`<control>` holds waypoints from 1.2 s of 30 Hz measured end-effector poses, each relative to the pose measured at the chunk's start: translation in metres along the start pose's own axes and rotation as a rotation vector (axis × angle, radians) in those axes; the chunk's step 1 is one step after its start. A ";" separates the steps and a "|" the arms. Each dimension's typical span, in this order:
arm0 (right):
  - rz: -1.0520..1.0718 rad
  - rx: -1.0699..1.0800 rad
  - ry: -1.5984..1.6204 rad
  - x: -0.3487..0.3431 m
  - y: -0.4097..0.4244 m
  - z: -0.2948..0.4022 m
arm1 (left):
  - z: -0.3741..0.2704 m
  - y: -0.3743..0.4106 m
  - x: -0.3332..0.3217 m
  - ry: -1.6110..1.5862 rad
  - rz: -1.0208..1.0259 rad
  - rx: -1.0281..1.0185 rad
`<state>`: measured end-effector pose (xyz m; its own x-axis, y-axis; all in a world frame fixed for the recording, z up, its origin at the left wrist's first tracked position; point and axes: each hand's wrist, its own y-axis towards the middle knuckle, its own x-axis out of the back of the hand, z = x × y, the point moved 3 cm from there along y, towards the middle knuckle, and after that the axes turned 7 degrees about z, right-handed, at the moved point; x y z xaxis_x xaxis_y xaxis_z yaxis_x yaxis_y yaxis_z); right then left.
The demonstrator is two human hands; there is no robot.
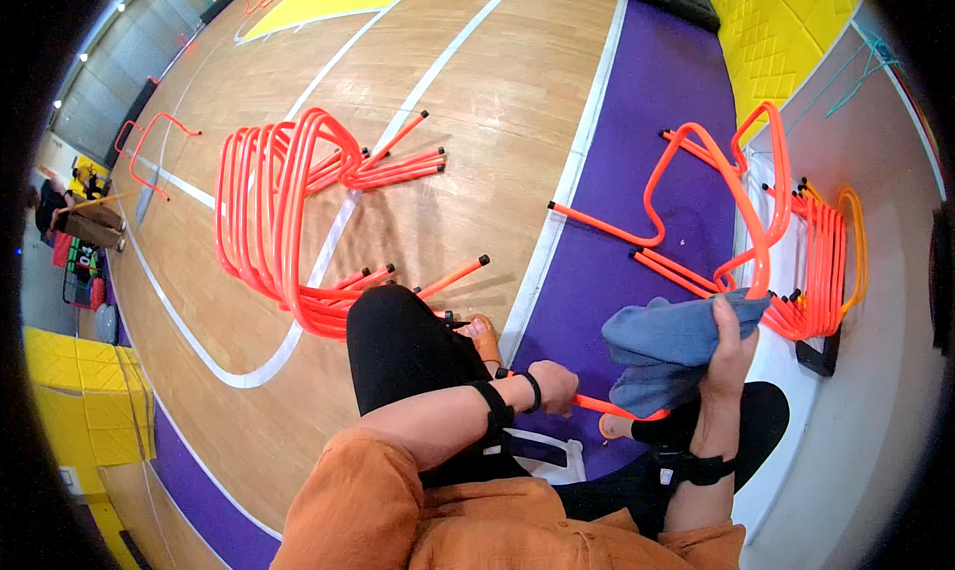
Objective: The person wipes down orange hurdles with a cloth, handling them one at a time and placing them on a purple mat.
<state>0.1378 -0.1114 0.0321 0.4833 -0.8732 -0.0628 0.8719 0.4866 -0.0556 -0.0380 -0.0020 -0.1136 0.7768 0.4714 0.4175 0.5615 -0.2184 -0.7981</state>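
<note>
My left hand [552, 388] is closed around a leg of an orange tubular training hurdle [709, 152], close to its black end cap. A blue-grey cloth [656, 346] is in my right hand [730, 350], wrapped against a lower bend of that same hurdle. The cloth hides part of the tube. The hurdle's top bar and its other leg stretch ahead of me over the purple floor. Just behind it on the right stands another orange hurdle [780, 189], partly overlapped by the one I hold.
A row of nested orange hurdles [280, 219] stands on the wooden court [477, 219] to the left. More hurdles, orange and yellow [821, 264], are stacked by the right wall. Single hurdles [134, 167] stand farther off. A person [82, 212] is at the far left. Yellow padding [768, 33] lines the wall.
</note>
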 end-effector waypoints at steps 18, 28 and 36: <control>0.218 0.058 -1.068 -0.001 0.010 -0.010 | -0.007 -0.049 0.057 -0.106 -0.511 -0.166; 0.358 -0.130 -0.591 0.025 0.013 0.015 | -0.017 -0.078 0.069 -0.178 -0.603 -0.191; 0.354 -0.072 -0.431 0.040 0.013 0.022 | -0.022 -0.086 0.073 -0.212 -0.639 -0.204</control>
<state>0.1703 -0.1409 0.0505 0.7475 -0.5811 0.3217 0.6500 0.7397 -0.1741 -0.0235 0.0325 -0.0047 0.2165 0.7127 0.6673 0.9478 0.0104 -0.3187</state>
